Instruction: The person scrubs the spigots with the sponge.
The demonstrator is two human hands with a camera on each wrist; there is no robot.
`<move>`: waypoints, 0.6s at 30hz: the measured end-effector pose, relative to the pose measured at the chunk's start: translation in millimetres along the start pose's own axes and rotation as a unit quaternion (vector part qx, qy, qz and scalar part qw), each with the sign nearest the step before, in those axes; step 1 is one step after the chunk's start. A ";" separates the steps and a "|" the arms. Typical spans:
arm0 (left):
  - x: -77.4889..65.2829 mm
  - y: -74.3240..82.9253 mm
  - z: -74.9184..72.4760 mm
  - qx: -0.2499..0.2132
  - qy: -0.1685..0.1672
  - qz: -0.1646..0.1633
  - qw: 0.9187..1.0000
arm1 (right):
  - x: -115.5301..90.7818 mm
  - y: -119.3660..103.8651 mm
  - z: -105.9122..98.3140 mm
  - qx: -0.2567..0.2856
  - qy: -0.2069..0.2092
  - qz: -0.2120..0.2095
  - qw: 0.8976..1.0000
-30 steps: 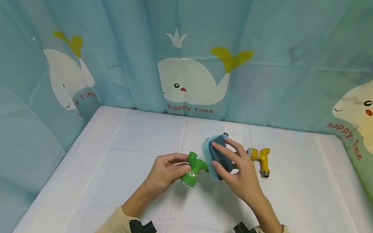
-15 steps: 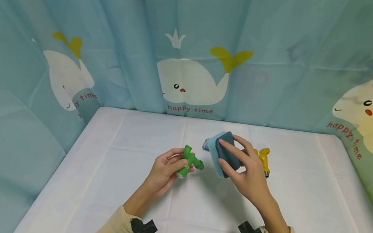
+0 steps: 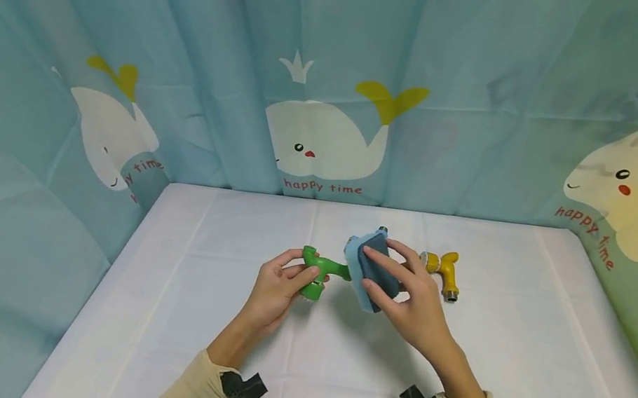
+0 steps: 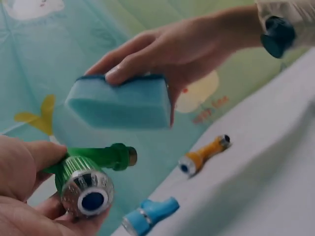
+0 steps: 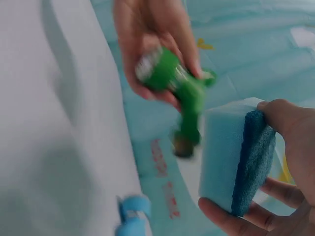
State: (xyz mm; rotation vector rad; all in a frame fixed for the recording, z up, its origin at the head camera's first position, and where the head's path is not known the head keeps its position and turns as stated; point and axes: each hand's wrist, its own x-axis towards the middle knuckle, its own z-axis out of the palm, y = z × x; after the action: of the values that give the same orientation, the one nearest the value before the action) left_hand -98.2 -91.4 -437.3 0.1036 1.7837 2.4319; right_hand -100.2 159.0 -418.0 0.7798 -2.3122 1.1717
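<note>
In the head view my left hand (image 3: 272, 289) holds a green tap (image 3: 319, 270) between thumb and fingers, raised over the white table. Its ribbed body and silver end ring, with a dark blue hole, face the left wrist camera. My right hand (image 3: 420, 308) grips a sponge (image 3: 381, 273), light blue foam with a darker scouring layer (image 5: 253, 162), by its edges. The foam side faces the tap; in the head view it overlaps the tap's threaded spout end. In the left wrist view a gap shows between the sponge (image 4: 123, 105) and the green tap (image 4: 93, 162).
A yellow tap (image 3: 448, 275) lies on the table (image 3: 195, 319) to the right, beyond my right hand. A blue tap (image 4: 150, 216) lies nearby, mostly hidden behind the sponge in the head view. A whale-print curtain (image 3: 347, 40) hangs behind the table.
The green tap has turned in my left hand and shifted slightly left. My right hand drew the sponge to the right, away from the tap, then brought it back left against the spout in view.
</note>
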 end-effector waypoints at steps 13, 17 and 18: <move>-5.1 8.7 -2.7 0.174 -0.050 0.171 0.969 | 8.7 -10.7 -1.1 -0.117 -0.069 -0.042 0.990; -6.0 10.3 -4.0 0.185 -0.040 0.169 0.967 | 9.9 -9.2 -3.7 -0.138 -0.091 -0.008 0.986; -6.4 10.4 -4.5 0.180 -0.032 0.158 0.970 | 9.6 -8.1 -4.4 -0.127 -0.083 0.003 0.988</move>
State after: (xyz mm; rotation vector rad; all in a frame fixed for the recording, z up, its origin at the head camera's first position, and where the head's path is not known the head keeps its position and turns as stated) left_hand -93.0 -99.6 -428.6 0.5312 2.3091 2.2233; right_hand -101.5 156.0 -405.1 0.8009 -2.5363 0.8165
